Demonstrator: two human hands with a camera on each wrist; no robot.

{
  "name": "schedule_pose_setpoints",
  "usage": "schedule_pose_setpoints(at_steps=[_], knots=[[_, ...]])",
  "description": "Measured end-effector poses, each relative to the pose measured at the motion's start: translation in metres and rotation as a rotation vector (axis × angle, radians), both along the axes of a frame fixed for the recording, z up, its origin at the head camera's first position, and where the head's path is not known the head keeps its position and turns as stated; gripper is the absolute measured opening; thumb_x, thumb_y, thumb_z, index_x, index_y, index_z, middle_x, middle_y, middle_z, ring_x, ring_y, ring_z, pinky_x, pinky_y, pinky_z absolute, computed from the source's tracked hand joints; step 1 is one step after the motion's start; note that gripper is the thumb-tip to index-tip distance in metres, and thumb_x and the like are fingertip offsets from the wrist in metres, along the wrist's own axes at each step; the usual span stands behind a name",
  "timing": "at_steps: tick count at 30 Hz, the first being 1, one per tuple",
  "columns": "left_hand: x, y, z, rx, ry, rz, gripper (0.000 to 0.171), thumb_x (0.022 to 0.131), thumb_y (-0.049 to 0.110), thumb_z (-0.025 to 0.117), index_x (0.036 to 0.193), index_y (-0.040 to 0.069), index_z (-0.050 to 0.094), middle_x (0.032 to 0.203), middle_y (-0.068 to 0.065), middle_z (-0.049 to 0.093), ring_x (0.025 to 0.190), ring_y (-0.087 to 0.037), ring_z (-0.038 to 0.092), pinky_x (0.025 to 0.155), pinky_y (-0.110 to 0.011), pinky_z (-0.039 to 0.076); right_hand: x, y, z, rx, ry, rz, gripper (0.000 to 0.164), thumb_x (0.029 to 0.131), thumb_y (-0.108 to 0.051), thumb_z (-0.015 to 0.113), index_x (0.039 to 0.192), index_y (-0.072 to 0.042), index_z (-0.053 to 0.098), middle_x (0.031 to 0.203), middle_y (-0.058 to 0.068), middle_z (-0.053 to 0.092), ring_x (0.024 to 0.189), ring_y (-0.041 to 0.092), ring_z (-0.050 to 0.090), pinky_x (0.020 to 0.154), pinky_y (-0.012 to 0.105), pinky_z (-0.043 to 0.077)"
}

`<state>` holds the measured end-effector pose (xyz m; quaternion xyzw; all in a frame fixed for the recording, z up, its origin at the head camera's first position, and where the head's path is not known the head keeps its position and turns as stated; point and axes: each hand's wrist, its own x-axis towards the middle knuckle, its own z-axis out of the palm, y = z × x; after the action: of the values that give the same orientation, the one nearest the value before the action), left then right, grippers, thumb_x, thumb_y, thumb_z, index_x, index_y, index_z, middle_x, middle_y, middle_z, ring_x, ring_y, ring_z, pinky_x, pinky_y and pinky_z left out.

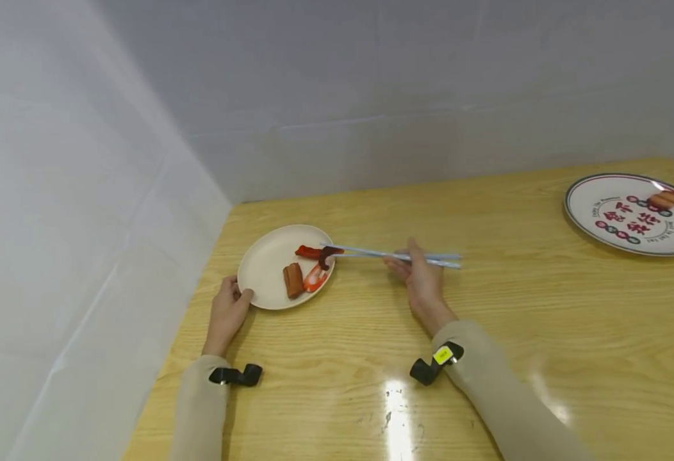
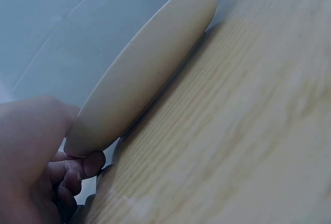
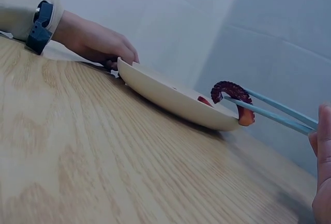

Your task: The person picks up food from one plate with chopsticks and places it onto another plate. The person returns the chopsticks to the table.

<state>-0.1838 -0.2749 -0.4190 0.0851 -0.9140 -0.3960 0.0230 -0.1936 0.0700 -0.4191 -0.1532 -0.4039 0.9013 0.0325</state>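
Pinching the cream plate (image 1: 263,266) with left hand (image 1: 229,314), gripping chopsticks (image 1: 366,253) in right hand (image 1: 423,282); best squeeze the curled tentacle (image 3: 231,88) evenly.

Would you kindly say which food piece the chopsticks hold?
The dark, curled piece alone is between the chopsticks; others lie on the cream plate and patterned plate.

Staged-looking indoor corner — pale sheet-like walls (image 1: 314,83), glossy wood-grain table (image 1: 325,358), black wrist-worn cameras (image 1: 252,375), exact room type unclear
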Motion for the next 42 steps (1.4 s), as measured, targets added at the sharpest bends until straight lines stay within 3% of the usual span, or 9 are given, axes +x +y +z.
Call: schedule_pose_setpoints(at_steps=[10,17,26,34,42], knots=[[0.0,0.0,0.001,0.01,0.005,-0.001,0.047,0.096,0.014,0.047,0.137,-0.006,0.038,0.119,-0.029,0.057,0.108,-0.035,0.054,0.093,-0.043,0.039,-0.003,-0.01,0.006,-0.004,0.015,0.014,0.028,0.102,-0.02,0.048,0.089,0.003,0.054,0.077,0.01,0.063,0.069,0.016,0.07,0.076,0.028,0.054],[0.001,0.002,0.0,0.009,0.001,-0.004,0.046,0.096,0.014,0.047,0.138,-0.006,0.038,0.12,-0.028,0.057,0.107,-0.035,0.054,0.091,-0.042,0.039,-0.003,-0.019,0.006,0.019,-0.011,0.024,0.03,0.102,-0.02,0.049,0.098,0.009,0.054,0.08,0.011,0.063,0.07,0.016,0.07,0.077,0.029,0.054],[0.001,0.002,0.002,0.007,-0.002,0.002,0.047,0.096,0.014,0.046,0.138,-0.006,0.038,0.119,-0.028,0.056,0.106,-0.035,0.054,0.091,-0.043,0.039,-0.005,-0.039,0.007,0.021,0.017,0.049,0.031,0.102,-0.018,0.048,0.098,0.012,0.054,0.078,0.012,0.062,0.068,0.016,0.07,0.074,0.028,0.055],[0.001,0.001,0.001,-0.002,-0.008,-0.01,0.048,0.096,0.014,0.046,0.138,-0.006,0.037,0.12,-0.028,0.057,0.105,-0.034,0.053,0.088,-0.042,0.039,-0.005,-0.064,0.012,0.045,-0.008,0.122,0.04,0.102,-0.022,0.049,0.108,0.018,0.051,0.079,0.014,0.065,0.07,0.017,0.07,0.075,0.029,0.055],[0.002,0.001,0.002,-0.017,0.008,-0.003,0.047,0.095,0.013,0.047,0.137,-0.007,0.039,0.119,-0.028,0.058,0.103,-0.034,0.054,0.087,-0.04,0.039,-0.003,-0.084,0.017,0.107,0.036,0.162,0.041,0.101,-0.023,0.053,0.104,0.018,0.054,0.072,0.011,0.068,0.067,0.017,0.07,0.077,0.038,0.055]])
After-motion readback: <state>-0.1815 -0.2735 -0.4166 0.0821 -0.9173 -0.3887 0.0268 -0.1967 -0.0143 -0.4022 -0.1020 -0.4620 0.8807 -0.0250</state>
